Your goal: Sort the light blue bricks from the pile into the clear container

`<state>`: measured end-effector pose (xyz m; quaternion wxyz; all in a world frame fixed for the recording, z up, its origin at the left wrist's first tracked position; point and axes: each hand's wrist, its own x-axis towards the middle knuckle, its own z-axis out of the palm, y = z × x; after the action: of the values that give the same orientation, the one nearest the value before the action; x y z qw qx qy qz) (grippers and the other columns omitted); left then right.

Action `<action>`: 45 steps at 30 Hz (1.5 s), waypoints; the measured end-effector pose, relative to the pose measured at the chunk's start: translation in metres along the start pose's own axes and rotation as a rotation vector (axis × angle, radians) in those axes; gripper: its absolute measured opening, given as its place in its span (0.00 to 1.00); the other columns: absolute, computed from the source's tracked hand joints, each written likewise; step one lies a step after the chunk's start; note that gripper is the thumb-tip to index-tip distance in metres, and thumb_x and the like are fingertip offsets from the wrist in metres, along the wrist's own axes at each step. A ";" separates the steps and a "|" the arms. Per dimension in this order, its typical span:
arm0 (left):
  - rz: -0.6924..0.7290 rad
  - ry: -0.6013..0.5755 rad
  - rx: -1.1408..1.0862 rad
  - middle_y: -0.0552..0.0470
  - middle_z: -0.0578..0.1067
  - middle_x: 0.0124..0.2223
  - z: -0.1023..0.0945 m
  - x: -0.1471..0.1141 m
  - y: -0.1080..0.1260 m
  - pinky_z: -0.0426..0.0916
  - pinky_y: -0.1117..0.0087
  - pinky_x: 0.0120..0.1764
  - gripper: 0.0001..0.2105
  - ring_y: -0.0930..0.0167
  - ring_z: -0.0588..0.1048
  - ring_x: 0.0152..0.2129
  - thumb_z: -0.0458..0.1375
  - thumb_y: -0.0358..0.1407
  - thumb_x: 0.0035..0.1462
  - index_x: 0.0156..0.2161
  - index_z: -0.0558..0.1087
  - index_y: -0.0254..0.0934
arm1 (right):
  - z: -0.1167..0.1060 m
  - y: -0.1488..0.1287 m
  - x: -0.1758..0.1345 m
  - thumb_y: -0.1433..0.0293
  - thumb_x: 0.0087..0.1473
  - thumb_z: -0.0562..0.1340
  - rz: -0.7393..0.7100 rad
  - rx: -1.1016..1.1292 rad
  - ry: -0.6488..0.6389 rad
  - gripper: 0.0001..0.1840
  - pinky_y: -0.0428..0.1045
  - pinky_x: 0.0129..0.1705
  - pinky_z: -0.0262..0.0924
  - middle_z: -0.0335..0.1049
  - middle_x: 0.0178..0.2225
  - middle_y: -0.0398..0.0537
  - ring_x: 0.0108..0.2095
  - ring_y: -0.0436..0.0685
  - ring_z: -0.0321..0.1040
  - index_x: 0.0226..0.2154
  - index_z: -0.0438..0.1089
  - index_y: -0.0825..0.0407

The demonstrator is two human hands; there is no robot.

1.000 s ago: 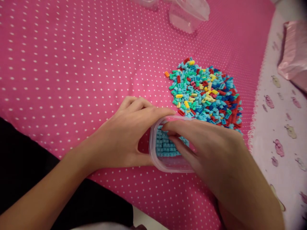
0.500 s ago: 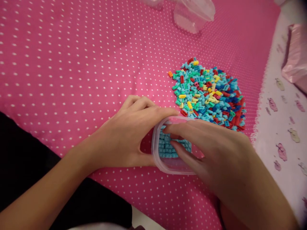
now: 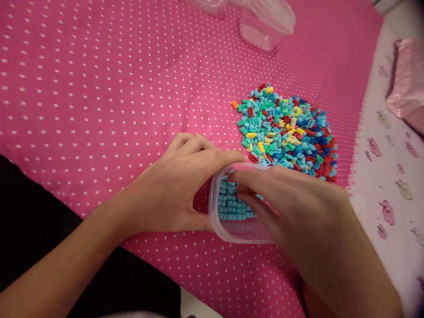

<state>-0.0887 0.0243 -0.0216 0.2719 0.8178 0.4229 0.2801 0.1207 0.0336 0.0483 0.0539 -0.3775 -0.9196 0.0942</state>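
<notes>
A clear plastic container (image 3: pixel 220 227) stands on the pink cloth in front of me. Inside it, light-blue toy bricks (image 3: pixel 230 205) lie in neat rows along the bottom. My left hand (image 3: pixel 179 185) grips the container's left side, thumb at the near edge and fingers along the far edge. Reaching in from the right, my right hand (image 3: pixel 288 203) has its fingertips bent together down at the bricks. Whatever is between those fingertips is hidden. Just beyond the container spreads a loose pile of small toy bricks (image 3: pixel 285 132) in blue, green, red and yellow.
Two more clear plastic containers, one of them a tub (image 3: pixel 265 31), are at the far edge of view. A pink polka-dot cloth (image 3: pixel 115 88) covers the surface. At the right lie a white patterned cloth (image 3: pixel 391 176) and a shiny pink package (image 3: pixel 409 84).
My right hand has shifted slightly within the container, its fingertips still at the bricks. The left hand keeps its hold. The view has moved a little.
</notes>
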 end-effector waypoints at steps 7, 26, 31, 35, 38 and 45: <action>0.019 0.007 -0.009 0.55 0.75 0.50 0.000 -0.003 -0.002 0.59 0.62 0.51 0.32 0.64 0.69 0.47 0.66 0.51 0.56 0.62 0.63 0.47 | -0.010 0.000 -0.006 0.75 0.64 0.58 -0.027 -0.030 0.035 0.11 0.51 0.29 0.57 0.80 0.39 0.41 0.32 0.54 0.74 0.43 0.73 0.46; -0.076 0.029 -0.020 0.55 0.71 0.48 0.003 -0.007 -0.002 0.60 0.63 0.48 0.35 0.61 0.65 0.47 0.72 0.44 0.47 0.59 0.64 0.51 | 0.024 0.082 0.041 0.74 0.57 0.69 0.085 -0.003 0.212 0.04 0.58 0.52 0.63 0.75 0.44 0.52 0.47 0.64 0.70 0.38 0.78 0.53; -0.069 0.024 -0.007 0.54 0.72 0.48 0.003 -0.007 -0.003 0.60 0.62 0.48 0.34 0.61 0.65 0.46 0.71 0.44 0.47 0.58 0.64 0.50 | 0.021 0.084 0.043 0.75 0.60 0.66 0.088 -0.004 0.319 0.02 0.57 0.46 0.65 0.79 0.37 0.48 0.42 0.63 0.73 0.36 0.76 0.53; -0.047 -0.020 0.002 0.55 0.73 0.49 0.000 -0.005 -0.002 0.60 0.63 0.48 0.34 0.62 0.66 0.46 0.71 0.45 0.49 0.59 0.62 0.50 | 0.011 0.076 0.038 0.75 0.62 0.65 0.129 0.157 0.488 0.05 0.51 0.42 0.67 0.81 0.38 0.43 0.38 0.55 0.77 0.39 0.76 0.50; -0.074 -0.009 -0.024 0.57 0.73 0.50 -0.001 -0.005 0.000 0.60 0.63 0.50 0.35 0.63 0.66 0.47 0.71 0.45 0.49 0.59 0.62 0.51 | -0.008 0.054 0.026 0.74 0.59 0.67 0.150 0.202 0.517 0.06 0.48 0.39 0.68 0.80 0.37 0.39 0.35 0.51 0.77 0.39 0.74 0.48; -0.027 -0.044 -0.004 0.57 0.74 0.52 -0.003 -0.005 0.001 0.59 0.63 0.51 0.34 0.65 0.68 0.47 0.68 0.48 0.55 0.62 0.58 0.49 | -0.027 0.007 0.000 0.75 0.64 0.62 -0.013 0.129 0.202 0.09 0.41 0.35 0.67 0.81 0.42 0.37 0.37 0.47 0.77 0.38 0.76 0.46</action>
<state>-0.0922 0.0204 -0.0197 0.2867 0.8173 0.4273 0.2592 0.1302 0.0417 0.0729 0.1712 -0.3747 -0.9040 0.1145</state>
